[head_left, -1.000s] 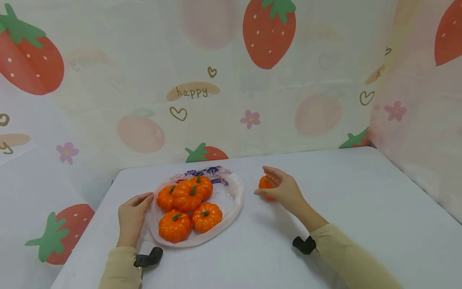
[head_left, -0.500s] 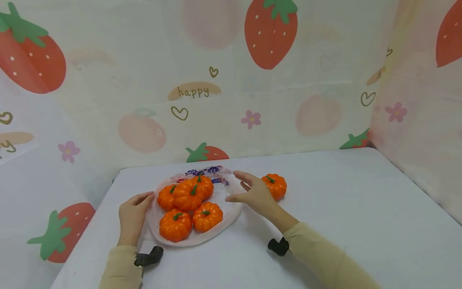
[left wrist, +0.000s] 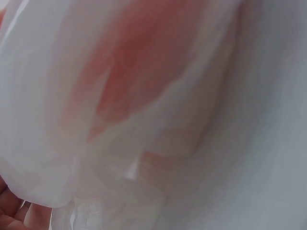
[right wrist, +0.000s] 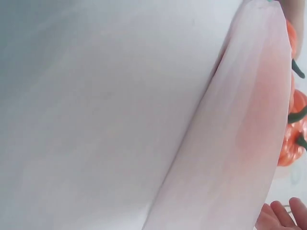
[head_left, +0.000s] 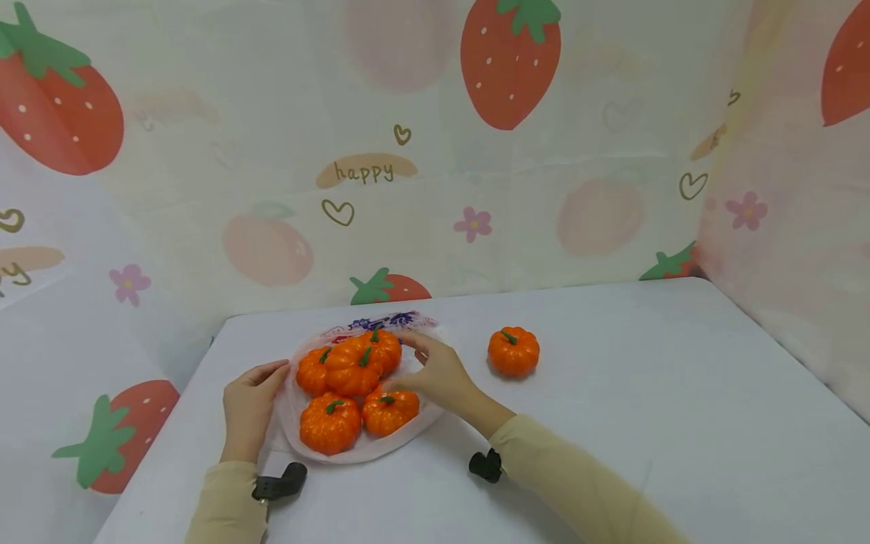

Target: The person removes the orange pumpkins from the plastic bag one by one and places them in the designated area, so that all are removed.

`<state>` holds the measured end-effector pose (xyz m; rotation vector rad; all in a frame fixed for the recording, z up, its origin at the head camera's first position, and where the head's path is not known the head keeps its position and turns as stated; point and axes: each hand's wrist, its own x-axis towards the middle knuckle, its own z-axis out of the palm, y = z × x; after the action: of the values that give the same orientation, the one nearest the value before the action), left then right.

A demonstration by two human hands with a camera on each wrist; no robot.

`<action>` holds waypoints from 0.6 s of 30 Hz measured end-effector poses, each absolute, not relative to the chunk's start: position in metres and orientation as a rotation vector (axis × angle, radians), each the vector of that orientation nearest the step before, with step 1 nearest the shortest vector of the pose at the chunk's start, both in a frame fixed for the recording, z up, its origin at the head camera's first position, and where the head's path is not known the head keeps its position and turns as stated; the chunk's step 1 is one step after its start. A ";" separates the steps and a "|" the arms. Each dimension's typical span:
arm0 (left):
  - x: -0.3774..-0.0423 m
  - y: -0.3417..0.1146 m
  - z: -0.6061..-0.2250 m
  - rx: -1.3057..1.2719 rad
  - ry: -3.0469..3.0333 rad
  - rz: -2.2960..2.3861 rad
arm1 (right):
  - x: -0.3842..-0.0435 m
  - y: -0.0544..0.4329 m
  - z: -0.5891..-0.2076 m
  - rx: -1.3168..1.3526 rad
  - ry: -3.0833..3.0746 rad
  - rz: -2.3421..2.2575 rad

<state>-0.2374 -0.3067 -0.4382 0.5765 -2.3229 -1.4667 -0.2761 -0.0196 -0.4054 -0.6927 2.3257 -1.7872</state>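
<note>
In the head view, a thin white plastic bag [head_left: 435, 412] lies wide-mouthed on the table with several small orange pumpkins inside. My left hand [head_left: 248, 408] pinches the bag's left rim; its fingertips [left wrist: 36, 215] show at the bottom left of the left wrist view. Over the bag's right side reaches my right hand [head_left: 442, 378], thumb and fingers spread apart, nothing between them. Its fingertips are right at the back pumpkin [head_left: 385, 351], and its thumb overlaps the front right pumpkin [head_left: 390, 414]. Another pumpkin [head_left: 340, 423] sits at the front left.
A lone pumpkin [head_left: 513, 353] stands on the white table [head_left: 646, 393], right of the bag. Behind the table hangs a strawberry-printed curtain [head_left: 516, 189]. In the right wrist view, the bag's side wall [right wrist: 230, 143] slants across the picture.
My right hand has let go of the lone pumpkin, leaving it on the table, and has moved left over the bag. My left hand stays at the rim.
</note>
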 end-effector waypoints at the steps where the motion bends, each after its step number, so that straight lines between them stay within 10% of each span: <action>1: -0.237 -0.307 -0.438 0.577 -2.323 -1.465 | -0.277 -0.023 -0.406 -0.701 2.337 -1.776; 18: -0.239 -0.308 -0.440 0.564 -2.319 -1.456 | -0.278 -0.056 -0.407 -0.488 2.435 -1.609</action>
<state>-0.2387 -0.3082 -0.4397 0.5638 -2.3186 -1.4558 -0.2785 -0.0564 -0.4073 -0.4881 2.4348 -1.6087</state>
